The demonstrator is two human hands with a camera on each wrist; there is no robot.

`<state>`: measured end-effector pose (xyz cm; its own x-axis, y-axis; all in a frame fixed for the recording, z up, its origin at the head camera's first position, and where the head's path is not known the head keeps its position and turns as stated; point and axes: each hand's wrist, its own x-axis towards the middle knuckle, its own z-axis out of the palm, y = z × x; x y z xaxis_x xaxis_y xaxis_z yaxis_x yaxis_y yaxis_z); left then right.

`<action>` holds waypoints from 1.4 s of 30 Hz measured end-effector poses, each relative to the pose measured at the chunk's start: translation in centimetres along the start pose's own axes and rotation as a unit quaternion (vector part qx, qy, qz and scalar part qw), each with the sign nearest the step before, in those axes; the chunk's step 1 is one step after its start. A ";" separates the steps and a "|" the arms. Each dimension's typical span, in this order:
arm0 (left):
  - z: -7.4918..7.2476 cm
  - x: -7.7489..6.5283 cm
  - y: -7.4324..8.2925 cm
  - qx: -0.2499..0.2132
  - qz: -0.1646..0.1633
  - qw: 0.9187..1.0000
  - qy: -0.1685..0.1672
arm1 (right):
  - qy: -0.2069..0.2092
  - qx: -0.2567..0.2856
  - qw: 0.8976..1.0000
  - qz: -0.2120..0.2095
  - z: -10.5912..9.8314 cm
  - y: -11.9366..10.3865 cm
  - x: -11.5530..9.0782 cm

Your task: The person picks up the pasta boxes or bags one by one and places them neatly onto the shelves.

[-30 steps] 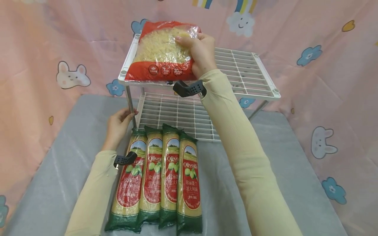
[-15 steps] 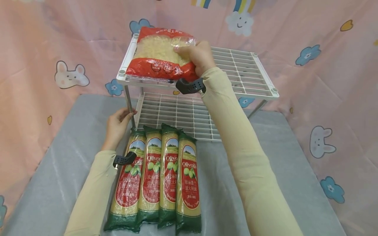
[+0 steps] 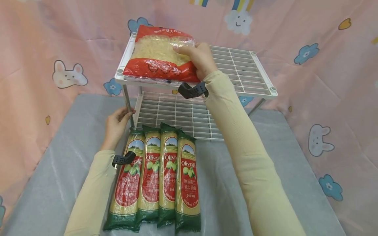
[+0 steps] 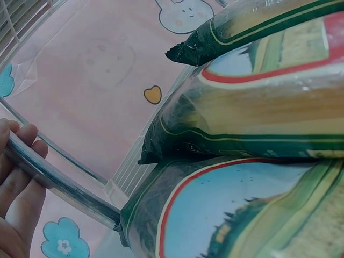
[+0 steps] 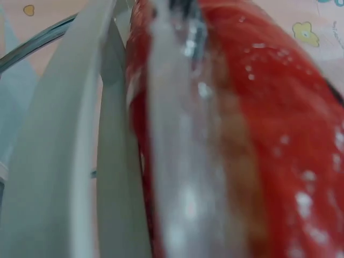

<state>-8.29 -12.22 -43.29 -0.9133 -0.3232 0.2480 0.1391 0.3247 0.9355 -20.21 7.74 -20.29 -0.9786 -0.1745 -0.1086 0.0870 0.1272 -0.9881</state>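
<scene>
My right hand (image 3: 202,59) grips the right side of a red bag of pasta (image 3: 160,49) with a clear window, thumb on top and the other fingers hidden. The bag lies over the left end of the white rack's upper shelf (image 3: 236,65). In the right wrist view the red bag (image 5: 285,123) sits right against the shelf edge (image 5: 54,140). Lower down, my left hand (image 3: 115,126) holds the rack's front left metal leg (image 3: 127,98). The left wrist view shows the fingers curled round that leg (image 4: 64,188).
Several green-ended spaghetti packs (image 3: 189,183) lie side by side on the grey cloth (image 3: 224,183), their tops at the lower shelf's (image 3: 177,111) front edge. A pink patterned curtain (image 3: 295,32) hangs behind the rack.
The pasta bag has come down and tipped back flatter onto the upper shelf, with my right hand still on it. My left hand stays at the leg.
</scene>
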 end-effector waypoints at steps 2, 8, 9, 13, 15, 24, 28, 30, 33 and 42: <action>0.0 0.0 0.0 0.000 -0.002 1.000 0.000 | -0.006 0.004 1.000 -0.006 -0.2 0.0 -0.2; -0.3 0.1 0.0 0.000 -0.003 1.000 0.001 | -0.009 0.006 1.000 -0.029 -1.4 0.0 -1.2; -0.3 0.1 0.0 0.001 -0.003 1.000 0.002 | -0.007 0.005 0.999 -0.037 -1.6 0.0 -1.4; -0.4 0.1 0.0 -0.001 -0.007 1.000 0.001 | 0.003 0.000 0.997 -0.073 -2.4 0.1 -2.2; -0.4 0.1 0.1 -0.003 -0.011 1.000 0.000 | 0.005 -0.008 0.996 -0.091 -2.7 0.3 -2.6; -0.4 0.1 0.1 -0.002 -0.012 1.000 0.001 | -0.007 0.029 0.987 -0.155 -4.4 1.2 -5.0; -0.4 0.2 0.1 -0.002 -0.010 1.000 0.003 | -0.012 0.049 0.984 -0.169 -5.0 1.7 -6.3; -0.4 0.3 0.1 -0.001 -0.008 1.000 0.003 | -0.013 0.063 0.982 -0.177 -5.3 2.0 -6.9; -0.3 0.3 0.1 0.000 -0.006 1.000 0.001 | -0.011 0.082 0.978 -0.191 -5.7 2.5 -7.7; -0.4 0.3 0.3 -0.009 -0.003 1.000 0.004 | -0.023 0.094 0.971 -0.219 -6.4 4.4 -10.1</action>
<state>-8.31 -12.61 -42.87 -0.9107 -0.3325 0.2451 0.1414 0.3066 0.9413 -11.13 16.31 -22.88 -0.9204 -0.2158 0.3260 -0.2987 -0.1498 -0.9425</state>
